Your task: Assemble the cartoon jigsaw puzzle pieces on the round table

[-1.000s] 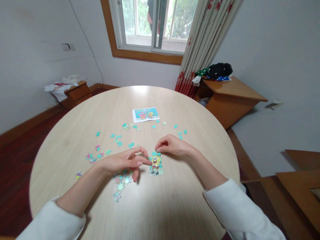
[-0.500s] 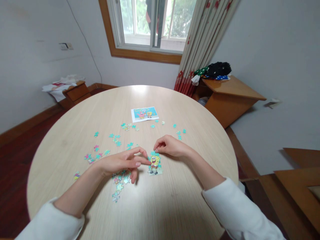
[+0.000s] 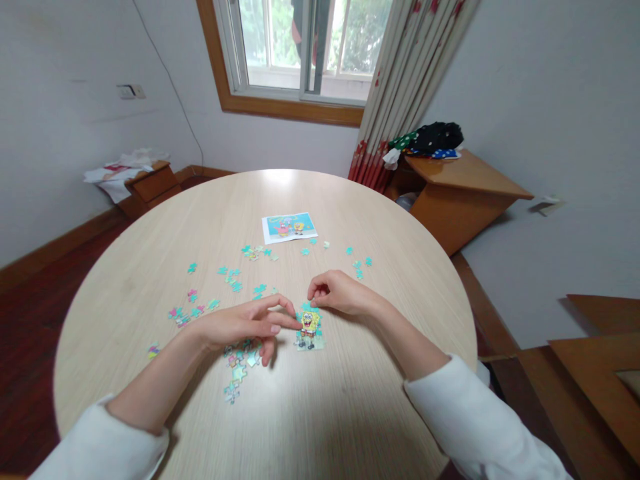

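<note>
A joined section of jigsaw puzzle (image 3: 311, 328) lies on the round table (image 3: 360, 400), showing a yellow square cartoon figure on teal. My left hand (image 3: 250, 323) is open, fingers stretched and spread, with fingertips at the section's left edge. My right hand (image 3: 333, 292) is closed in a pinch at its top edge, on a teal puzzle piece (image 3: 309, 306) that the fingertips partly cover. Loose puzzle pieces (image 3: 240, 372) lie beneath and in front of my left hand, some of them hidden by it.
Beyond my hands lies a printed reference picture (image 3: 290, 228). Several loose pieces are scattered at the left (image 3: 193, 312), the far middle (image 3: 256, 253) and the right (image 3: 359, 270). A wooden cabinet (image 3: 465, 180) with cloths stands past the table's right edge.
Both hands hold almost the same pose and place. The joined section and the loose pieces show no clear movement beyond a slight shift of the whole view.
</note>
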Motion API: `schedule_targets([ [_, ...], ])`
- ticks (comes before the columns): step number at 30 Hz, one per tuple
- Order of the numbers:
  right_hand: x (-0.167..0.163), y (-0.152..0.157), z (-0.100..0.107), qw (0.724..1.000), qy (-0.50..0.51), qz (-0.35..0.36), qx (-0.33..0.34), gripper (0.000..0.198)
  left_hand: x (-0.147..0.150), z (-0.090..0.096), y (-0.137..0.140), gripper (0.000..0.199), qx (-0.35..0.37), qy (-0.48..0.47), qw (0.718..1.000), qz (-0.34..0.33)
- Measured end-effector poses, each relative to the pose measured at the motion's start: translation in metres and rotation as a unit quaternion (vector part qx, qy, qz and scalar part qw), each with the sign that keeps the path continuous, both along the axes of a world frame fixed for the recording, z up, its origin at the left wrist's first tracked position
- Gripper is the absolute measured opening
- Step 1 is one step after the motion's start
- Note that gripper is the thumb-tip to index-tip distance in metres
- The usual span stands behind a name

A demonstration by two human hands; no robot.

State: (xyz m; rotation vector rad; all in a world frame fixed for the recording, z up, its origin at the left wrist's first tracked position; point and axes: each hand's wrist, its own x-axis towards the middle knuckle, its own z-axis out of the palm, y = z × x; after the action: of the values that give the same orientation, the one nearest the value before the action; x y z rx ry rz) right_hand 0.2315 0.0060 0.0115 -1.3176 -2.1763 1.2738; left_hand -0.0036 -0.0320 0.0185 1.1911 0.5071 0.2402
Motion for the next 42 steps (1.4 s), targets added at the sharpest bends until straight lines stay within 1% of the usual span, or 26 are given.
schedule_targets([
  [7,0.0001,0.0002,-0.0014,1.0,-0.007,0.001,0.017,0.009,0.0004,0.0013,-0.0008,0.031,0.001,-0.002,1.0,0.001],
  [19,-0.0012,-0.0018,0.0026,1.0,-0.017,0.004,0.013,0.011,-0.001,-0.0022,0.0002,0.035,-0.008,-0.004,1.0,0.003],
  [26,-0.0007,-0.0012,0.0022,1.0,-0.018,0.012,0.022,0.011,-0.0014,-0.0006,0.0001,0.032,-0.005,-0.004,1.0,0.002],
  [33,0.0,-0.0021,0.0025,1.0,-0.018,0.011,0.021,0.012,-0.0008,-0.0029,0.0007,0.029,-0.006,-0.008,1.0,0.0],
  [37,0.0033,-0.0006,0.0017,0.999,0.0,0.032,0.017,0.013,-0.002,-0.0018,0.0004,0.027,-0.003,-0.021,1.0,-0.002],
  [39,0.0056,0.0012,0.0005,0.999,0.025,0.032,0.017,0.015,-0.0039,-0.0001,0.0006,0.023,-0.003,-0.032,0.999,0.017],
  [42,0.0074,0.0033,-0.0009,0.999,0.018,0.001,0.048,0.018,-0.0073,0.0021,0.0028,0.017,-0.005,-0.05,0.994,0.094],
])
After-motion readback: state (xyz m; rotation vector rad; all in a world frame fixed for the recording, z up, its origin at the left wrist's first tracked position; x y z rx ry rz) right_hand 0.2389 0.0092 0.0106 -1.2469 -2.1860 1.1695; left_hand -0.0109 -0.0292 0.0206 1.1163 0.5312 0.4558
